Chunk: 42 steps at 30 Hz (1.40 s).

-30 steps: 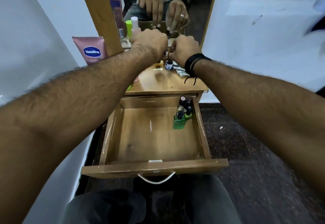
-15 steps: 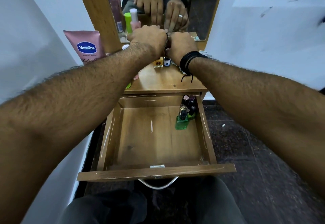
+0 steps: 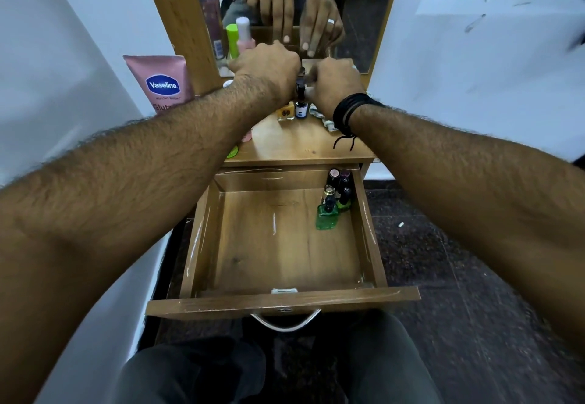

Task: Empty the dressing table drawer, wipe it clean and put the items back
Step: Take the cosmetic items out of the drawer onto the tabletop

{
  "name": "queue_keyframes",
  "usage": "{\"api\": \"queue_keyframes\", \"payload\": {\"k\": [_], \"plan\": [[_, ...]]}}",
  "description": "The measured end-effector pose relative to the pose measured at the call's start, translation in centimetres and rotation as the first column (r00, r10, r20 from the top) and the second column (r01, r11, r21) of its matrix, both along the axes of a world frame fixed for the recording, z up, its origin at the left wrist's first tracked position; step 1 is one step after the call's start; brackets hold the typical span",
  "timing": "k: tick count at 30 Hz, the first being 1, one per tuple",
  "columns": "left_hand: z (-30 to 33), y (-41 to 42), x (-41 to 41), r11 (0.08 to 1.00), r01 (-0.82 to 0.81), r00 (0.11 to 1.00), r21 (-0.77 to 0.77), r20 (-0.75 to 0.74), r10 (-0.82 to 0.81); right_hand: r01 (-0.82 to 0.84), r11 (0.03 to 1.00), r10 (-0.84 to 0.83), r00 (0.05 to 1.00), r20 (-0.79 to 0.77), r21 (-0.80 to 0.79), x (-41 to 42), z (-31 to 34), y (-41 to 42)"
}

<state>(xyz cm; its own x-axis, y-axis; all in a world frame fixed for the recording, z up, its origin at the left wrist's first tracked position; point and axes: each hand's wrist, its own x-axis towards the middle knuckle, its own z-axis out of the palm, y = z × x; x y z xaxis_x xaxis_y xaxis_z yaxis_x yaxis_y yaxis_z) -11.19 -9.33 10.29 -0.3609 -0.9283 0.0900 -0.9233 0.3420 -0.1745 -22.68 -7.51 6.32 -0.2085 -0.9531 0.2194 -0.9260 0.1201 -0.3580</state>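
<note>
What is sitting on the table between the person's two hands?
In the head view, a small dark-capped bottle stands on the tabletop between the left hand and the right hand, with a yellow bottle beside it.

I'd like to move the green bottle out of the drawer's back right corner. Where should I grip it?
Pinch the green bottle by its dark cap, coming straight down from above. It stands upright with other small bottles packed behind and to its right, so the cap is probably easier to reach than the sides.
</note>
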Motion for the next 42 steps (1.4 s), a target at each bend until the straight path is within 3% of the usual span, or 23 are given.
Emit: {"api": "queue_keyframes", "payload": {"k": [4,8,14,19,25,33,42], "plan": [[0.7,2.7,0.2,0.991,0.111,0.988,-0.068,-0.098,-0.118,-0.008,1.0,0.008,1.0,0.025,-0.021,-0.6,0.4,2.6],[0.1,6.7,0.0,0.981,0.183,0.978,-0.067,-0.084,-0.189,-0.02,1.0,0.02,0.999,-0.033,-0.009,-0.4,-0.6,6.4],[-3.8,11.7,0.0,0.961,0.248,0.968,0.123,-0.069,-0.241,0.005,0.982,0.009,0.997,-0.075,0.188,-0.9,-3.9,11.8],[-8.1,13.8,0.3,0.927,0.252,0.967,0.279,-0.048,-0.249,0.041,0.951,-0.029,0.999,-0.042,0.306,-1.9,-6.3,14.5],[-10.6,14.1,0.3,0.913,0.239,0.969,0.33,-0.024,-0.245,0.043,0.928,-0.012,0.996,-0.087,0.37,-2.0,-8.1,15.0],[-11.0,13.6,0.0,0.908,0.216,0.976,0.359,-0.067,-0.206,0.058,0.935,0.006,0.984,-0.179,0.349,-2.0,-9.3,14.3],[-11.2,13.4,-0.5,0.902,0.214,0.977,0.374,-0.089,-0.195,0.038,0.941,0.023,0.984,-0.176,0.337,-2.1,-9.2,14.5]]}}
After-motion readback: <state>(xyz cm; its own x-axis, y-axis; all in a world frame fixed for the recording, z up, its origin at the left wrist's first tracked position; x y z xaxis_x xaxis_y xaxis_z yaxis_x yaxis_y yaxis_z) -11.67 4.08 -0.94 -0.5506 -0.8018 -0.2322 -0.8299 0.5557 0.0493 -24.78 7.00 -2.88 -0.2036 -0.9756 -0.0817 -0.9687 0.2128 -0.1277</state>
